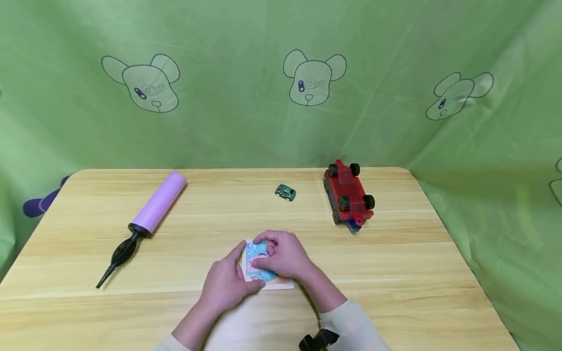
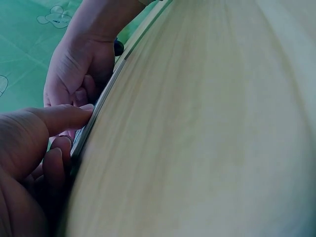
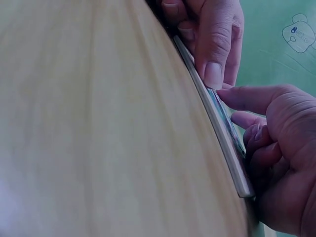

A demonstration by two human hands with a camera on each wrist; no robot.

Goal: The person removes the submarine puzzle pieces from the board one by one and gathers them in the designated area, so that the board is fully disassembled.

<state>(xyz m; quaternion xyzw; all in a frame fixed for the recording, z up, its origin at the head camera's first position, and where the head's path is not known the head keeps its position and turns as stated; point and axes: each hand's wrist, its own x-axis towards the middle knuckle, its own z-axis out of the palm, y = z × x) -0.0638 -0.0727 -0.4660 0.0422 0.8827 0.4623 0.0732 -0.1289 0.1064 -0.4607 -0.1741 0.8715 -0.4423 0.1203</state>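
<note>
A small flat picture board (image 1: 259, 251) with a white border and a blue, pink and orange cartoon print lies near the middle of the table. My left hand (image 1: 226, 284) grips it at the left, index finger along the upper left corner and thumb over the near edge. From the right, my right hand (image 1: 285, 253) holds it with curled fingers, the index at the far edge and the thumb on the printed face. The right palm covers part of the print. Side-on in the right wrist view, the board (image 3: 222, 133) looks thin, with both thumbs meeting over it.
A green toy car (image 1: 286, 192) stands beyond the hands. Right of it, a red toy vehicle (image 1: 349, 192) lies tipped, its wheels showing. A purple hand pump (image 1: 160, 202) with a black nozzle lies at left. Green printed curtains (image 1: 237, 122) hang behind the wooden table (image 1: 386, 273).
</note>
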